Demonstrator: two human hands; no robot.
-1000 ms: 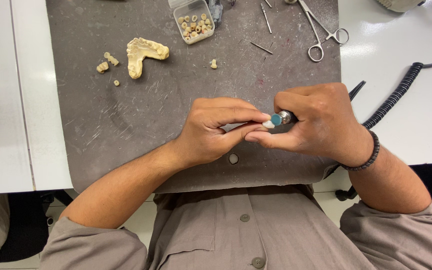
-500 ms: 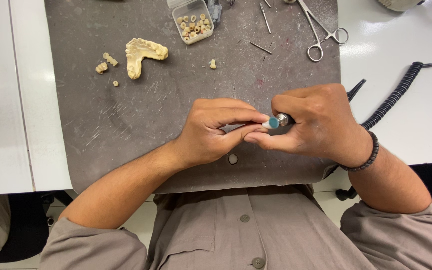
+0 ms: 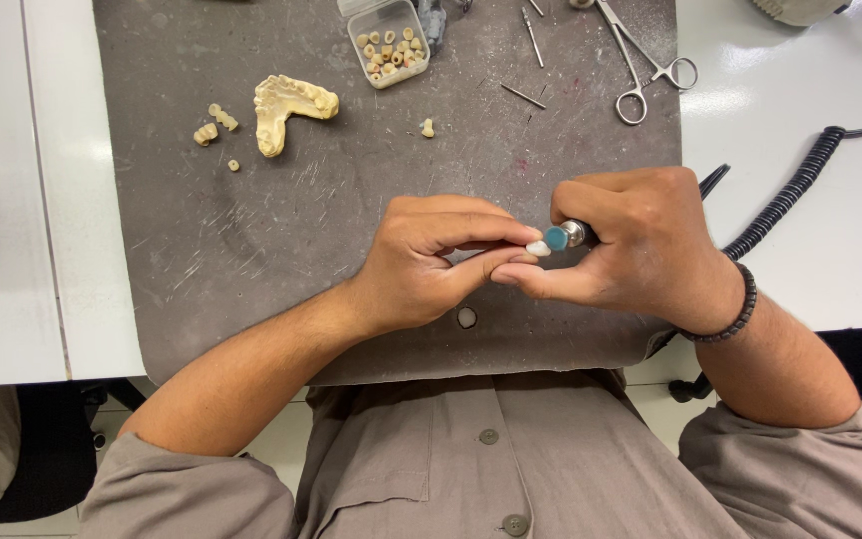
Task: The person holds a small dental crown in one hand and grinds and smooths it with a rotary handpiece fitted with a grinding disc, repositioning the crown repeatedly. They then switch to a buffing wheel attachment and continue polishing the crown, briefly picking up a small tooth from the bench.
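Head view: the grey mat [image 3: 251, 250] covers the bench under my hands. My right hand [image 3: 641, 250] is wrapped tight around the handpiece [image 3: 576, 234], its blue tip [image 3: 556, 238] touching the small white tooth piece [image 3: 538, 249] that my left hand [image 3: 431, 260] pinches between thumb and forefinger, above the mat's near edge.

One package showing: small clear plastic box [image 3: 388, 42], rectangular, lying open at the top middle of the grey mat [image 3: 251, 250], holding small cream-coloured tooth pieces. Its clear lid is sitting at the frame's upper edge. No labels, signs or screens showing.
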